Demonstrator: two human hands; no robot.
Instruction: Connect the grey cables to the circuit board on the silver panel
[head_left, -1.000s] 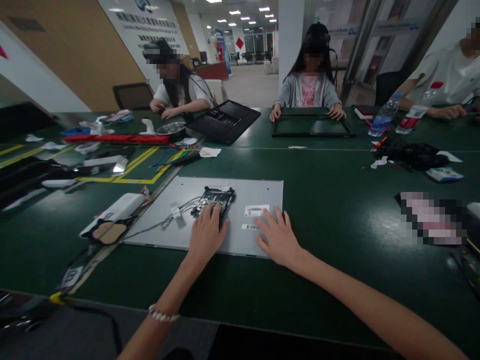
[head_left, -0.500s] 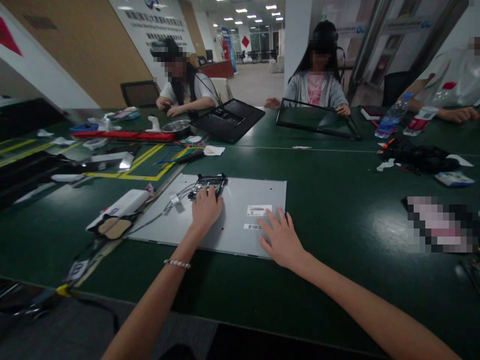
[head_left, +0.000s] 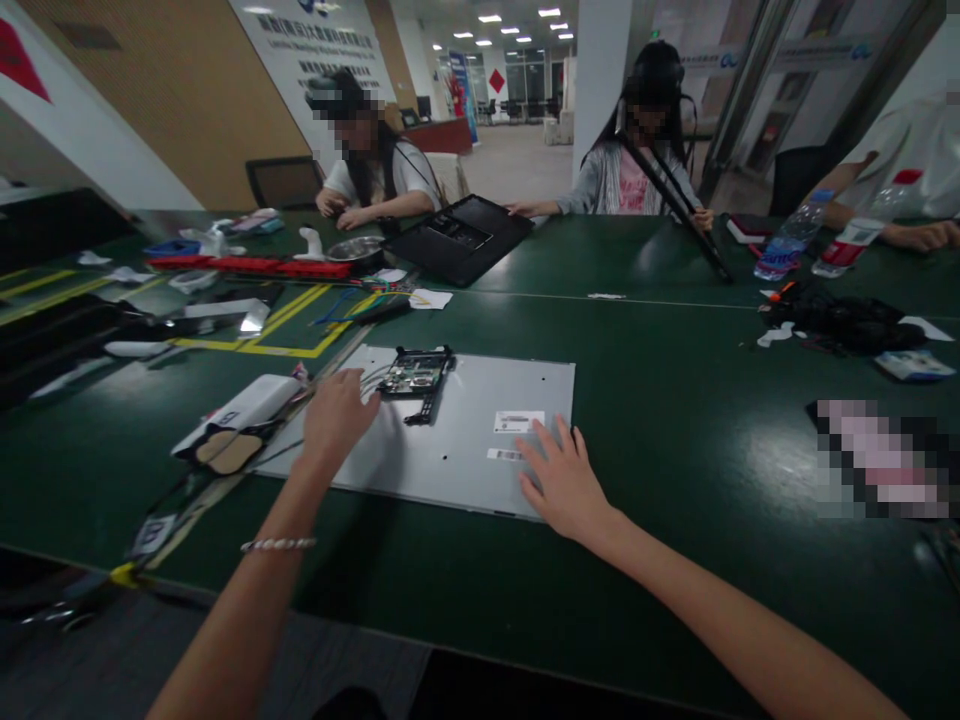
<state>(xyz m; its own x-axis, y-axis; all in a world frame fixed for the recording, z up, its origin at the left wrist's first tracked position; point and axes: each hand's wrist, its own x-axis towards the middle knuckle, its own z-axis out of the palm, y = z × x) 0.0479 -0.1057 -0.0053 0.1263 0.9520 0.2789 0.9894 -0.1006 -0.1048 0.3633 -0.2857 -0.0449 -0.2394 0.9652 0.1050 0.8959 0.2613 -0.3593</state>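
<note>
A flat grey panel (head_left: pixel 472 390), apparently the back of a display, lies on the table before me and bears white labels (head_left: pixel 519 422). On its upper part sits a small circuit board in a black frame (head_left: pixel 417 374), with thin grey cables running off to the left. My left hand (head_left: pixel 339 415) is over the panel's left part, close to these cables, fingers apart and thumb towards the board. Whether it touches a cable is hard to tell. My right hand (head_left: pixel 566 480) rests with spread fingers on the panel's right edge, holding nothing.
Left of the panel lies a white pack with cables (head_left: pixel 244 415). Farther back are a red strip (head_left: pixel 247 265), a metal bowl (head_left: pixel 356 250) and a black casing (head_left: pixel 461 240). Bottles (head_left: pixel 791 240) stand at the right. Across the table, one person holds a black frame (head_left: pixel 675 205).
My left hand has moved off the circuit board to the left, uncovering it. My right hand has stayed put. Opposite, a person has tilted the black frame up on edge.
</note>
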